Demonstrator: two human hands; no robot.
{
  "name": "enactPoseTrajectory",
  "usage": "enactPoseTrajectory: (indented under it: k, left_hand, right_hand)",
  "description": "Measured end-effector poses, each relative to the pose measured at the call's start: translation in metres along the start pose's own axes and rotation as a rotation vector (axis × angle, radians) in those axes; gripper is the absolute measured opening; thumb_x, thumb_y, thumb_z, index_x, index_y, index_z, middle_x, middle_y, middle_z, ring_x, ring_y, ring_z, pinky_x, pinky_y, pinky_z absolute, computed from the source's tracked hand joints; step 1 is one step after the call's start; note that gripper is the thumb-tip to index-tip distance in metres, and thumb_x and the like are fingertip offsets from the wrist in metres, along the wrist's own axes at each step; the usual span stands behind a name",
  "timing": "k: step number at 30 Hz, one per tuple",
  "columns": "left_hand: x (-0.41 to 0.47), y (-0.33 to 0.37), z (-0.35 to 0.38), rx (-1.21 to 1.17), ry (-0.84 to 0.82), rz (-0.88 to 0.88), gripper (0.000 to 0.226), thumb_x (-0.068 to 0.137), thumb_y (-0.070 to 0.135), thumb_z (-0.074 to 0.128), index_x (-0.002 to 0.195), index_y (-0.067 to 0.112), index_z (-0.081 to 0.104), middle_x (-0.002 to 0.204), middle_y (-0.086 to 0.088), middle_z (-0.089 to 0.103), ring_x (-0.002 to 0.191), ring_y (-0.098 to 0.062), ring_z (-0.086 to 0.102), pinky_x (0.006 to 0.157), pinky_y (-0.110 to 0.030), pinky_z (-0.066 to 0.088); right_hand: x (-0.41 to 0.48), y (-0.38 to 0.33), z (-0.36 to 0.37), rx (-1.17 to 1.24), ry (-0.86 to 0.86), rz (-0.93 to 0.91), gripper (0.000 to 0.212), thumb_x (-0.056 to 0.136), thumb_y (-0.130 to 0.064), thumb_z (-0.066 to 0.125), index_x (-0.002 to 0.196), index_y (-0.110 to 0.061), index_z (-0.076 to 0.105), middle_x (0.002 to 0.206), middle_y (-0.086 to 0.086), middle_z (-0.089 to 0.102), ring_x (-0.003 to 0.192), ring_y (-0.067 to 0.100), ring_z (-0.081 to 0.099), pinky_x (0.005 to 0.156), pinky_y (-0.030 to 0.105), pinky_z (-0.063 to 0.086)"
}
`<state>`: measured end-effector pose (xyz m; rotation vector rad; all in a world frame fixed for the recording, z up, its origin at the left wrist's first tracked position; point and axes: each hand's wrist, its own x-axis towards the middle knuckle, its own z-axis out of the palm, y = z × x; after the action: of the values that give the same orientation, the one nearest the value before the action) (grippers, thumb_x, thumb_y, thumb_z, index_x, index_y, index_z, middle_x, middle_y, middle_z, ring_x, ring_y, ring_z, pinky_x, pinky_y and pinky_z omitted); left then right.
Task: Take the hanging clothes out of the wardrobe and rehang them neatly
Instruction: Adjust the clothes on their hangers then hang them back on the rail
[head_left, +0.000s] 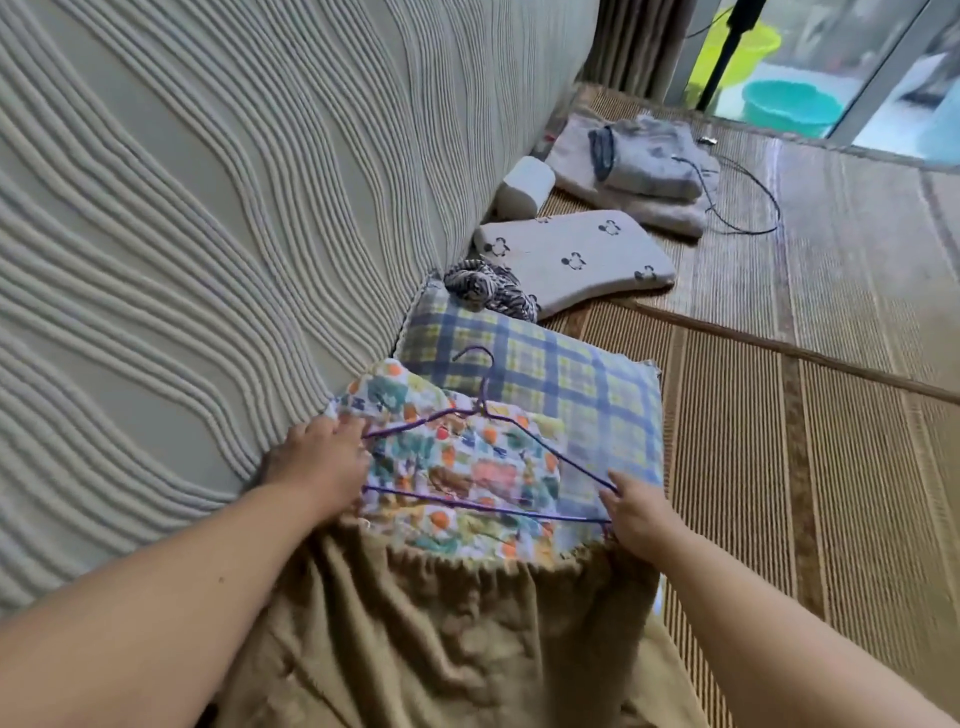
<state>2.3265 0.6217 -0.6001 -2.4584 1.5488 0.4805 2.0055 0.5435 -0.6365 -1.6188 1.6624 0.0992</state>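
Flat on printed garment (457, 467) over plaid pillow (571, 374), purple hanger (550, 451) is pinched at right corner by right hand (636, 512), cloth at left end gripped by left hand (317, 462), likely for threading.

Both bare forearms reach forward from the bottom corners and draw closer together ahead. The left hand (317, 462) lies back-up with the wrist straight. Its fingers (349, 427) bend down at one end of the purple hanger (488, 506) and seem to grip the wire there, though the hand itself hides the contact. The right hand (636, 512) sits slightly nearer the body, its palm turned inward, and its fingertips (610, 491) pinch the hanger's other end just ahead of the knuckles. The two hands are well apart, with the hanger's span between them.
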Motion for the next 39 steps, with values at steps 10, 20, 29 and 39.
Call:
enactPoseTrajectory:
  k: [10, 20, 29, 39]
  left_hand:
    - [-0.043, 0.005, -0.063, -0.407, 0.136, 0.102, 0.023, 0.097, 0.017, 0.047, 0.103, 0.013, 0.068, 0.090, -0.013, 0.061, 0.083, -0.028, 0.056, 0.062, -0.034, 0.034]
    - [-0.097, 0.013, -0.112, -0.569, 0.131, 0.233, 0.027, 0.094, 0.007, 0.050, 0.075, 0.027, 0.054, 0.076, 0.000, 0.061, 0.073, -0.015, 0.055, 0.062, -0.023, 0.036]
    - [-0.071, -0.009, -0.065, -0.560, 0.169, 0.173, 0.026, 0.096, 0.012, 0.049, 0.080, 0.033, 0.053, 0.077, 0.002, 0.062, 0.076, -0.019, 0.057, 0.064, -0.029, 0.038]
    - [-0.092, 0.010, -0.082, -0.554, 0.232, 0.151, 0.008, 0.092, 0.031, 0.058, 0.088, 0.030, 0.064, 0.072, 0.013, 0.059, 0.072, -0.015, 0.056, 0.058, -0.029, 0.034]
  right_hand:
    - [-0.063, -0.005, -0.085, 0.185, 0.159, -0.044, 0.016, 0.097, -0.015, 0.048, 0.096, -0.018, 0.063, 0.077, 0.003, 0.060, 0.061, 0.016, 0.051, 0.051, 0.027, 0.036]
    - [-0.099, 0.000, -0.123, 0.292, 0.355, 0.054, 0.050, 0.093, -0.001, 0.044, 0.140, -0.016, 0.039, 0.129, 0.010, 0.052, 0.082, 0.019, 0.060, 0.057, 0.024, 0.046]
    - [-0.028, 0.014, 0.009, 0.219, 0.094, 0.318, 0.053, 0.084, -0.056, 0.056, 0.105, -0.007, 0.061, 0.106, 0.008, 0.064, 0.097, 0.027, 0.060, 0.077, 0.030, 0.046]
    - [-0.080, 0.024, -0.031, 1.120, 0.069, 0.537, 0.015, 0.091, -0.017, 0.060, 0.094, -0.004, 0.065, 0.092, 0.014, 0.068, 0.077, 0.025, 0.064, 0.054, 0.030, 0.054]
